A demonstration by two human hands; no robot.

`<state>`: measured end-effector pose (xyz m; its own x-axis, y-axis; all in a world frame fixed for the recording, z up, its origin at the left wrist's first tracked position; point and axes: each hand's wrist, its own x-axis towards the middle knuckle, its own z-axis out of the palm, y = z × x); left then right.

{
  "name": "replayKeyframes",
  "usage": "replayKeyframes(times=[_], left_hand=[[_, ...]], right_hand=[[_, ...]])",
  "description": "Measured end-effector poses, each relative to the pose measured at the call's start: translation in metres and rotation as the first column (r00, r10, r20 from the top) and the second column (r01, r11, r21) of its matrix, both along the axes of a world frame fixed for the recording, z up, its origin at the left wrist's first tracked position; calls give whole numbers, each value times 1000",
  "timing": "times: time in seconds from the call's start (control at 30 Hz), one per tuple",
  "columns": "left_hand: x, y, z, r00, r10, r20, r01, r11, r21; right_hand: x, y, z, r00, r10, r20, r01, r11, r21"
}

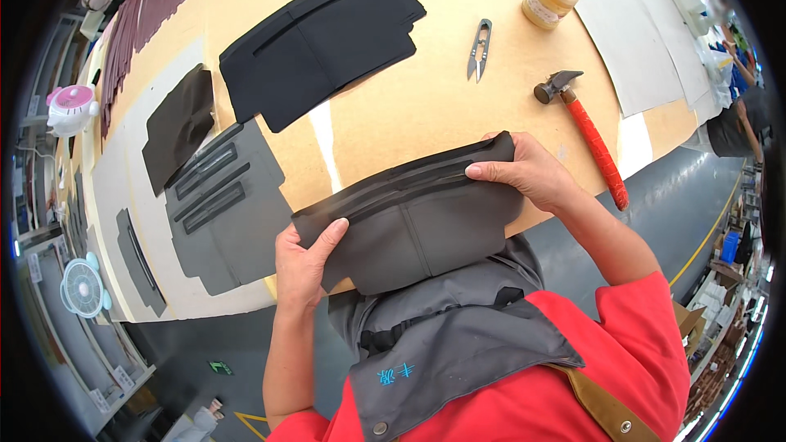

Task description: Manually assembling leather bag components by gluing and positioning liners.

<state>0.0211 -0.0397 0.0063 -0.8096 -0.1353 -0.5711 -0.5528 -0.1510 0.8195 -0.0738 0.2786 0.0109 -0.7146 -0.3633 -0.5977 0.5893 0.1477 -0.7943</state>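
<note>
A dark grey leather-like panel (409, 225) with a long slit near its far edge and a seam down its middle is held over the table's near edge. At its left end my left hand (306, 262) is closed on it, thumb on top. My right hand (528, 170) grips the right end the same way, its thumb lying beside the slit. The fingers beneath the panel are hidden. Beyond it lies a larger black panel (323, 45) with a similar slit. To the left rests a stack of grey cut pieces (225, 221) with dark slotted strips on top.
Right of the panel lies a hammer (591, 135) with a red handle. Farther off are thread snips (481, 49) and a glue bottle (553, 0). Pale sheets (630, 41) cover the right side. Two small fans (82, 286) stand along the left, and maroon strips (151, 12) lie far left.
</note>
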Motion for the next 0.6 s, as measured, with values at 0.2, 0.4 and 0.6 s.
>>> replayKeyframes(times=[0.2,0.4,0.6], left_hand=[[-5,-22,-8,992,51,119,-92,926,366],[6,-34,-23,993,-1,116,-78,733,675],[6,-25,-22,999,22,45,-49,561,826]], right_hand=[[-3,6,0,938,-92,333,203,927,-315],[3,5,-1,897,-53,439,287,824,-488],[9,-2,-1,848,-37,529,376,746,-550]])
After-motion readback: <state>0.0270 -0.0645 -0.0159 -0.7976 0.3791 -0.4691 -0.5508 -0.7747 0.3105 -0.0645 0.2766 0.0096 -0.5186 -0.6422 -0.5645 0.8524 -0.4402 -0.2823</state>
